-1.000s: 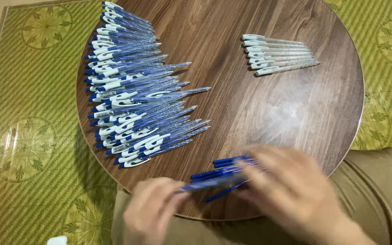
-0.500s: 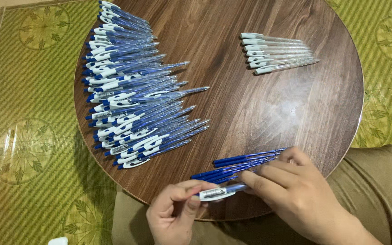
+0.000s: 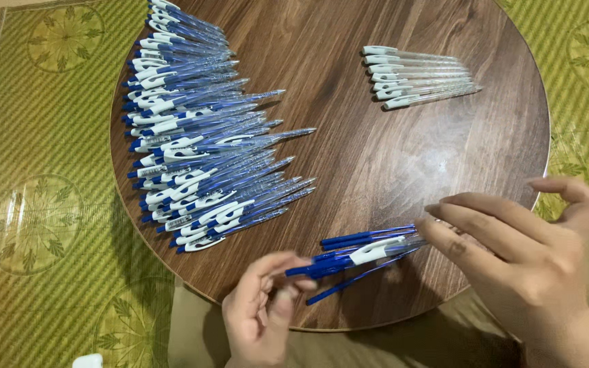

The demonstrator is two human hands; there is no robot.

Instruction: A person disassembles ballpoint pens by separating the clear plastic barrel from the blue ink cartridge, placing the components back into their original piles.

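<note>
My left hand is at the table's near edge and pinches the blue end of a pen that has a white clip and a clear barrel. My right hand comes in from the right, and its fingertips hold the barrel's far end. The other fingers are spread. The pen lies across a few loose blue refills on the wood. I cannot see my right thumb's grip.
A large heap of blue-and-white pens covers the left side of the round wooden table. Several clear barrels with white clips lie in a row at the far right. A green woven mat surrounds the table.
My hands have drawn apart. The left hand held a white-clipped piece close to the right hand, and now the pen is stretched between both hands, farther right.
</note>
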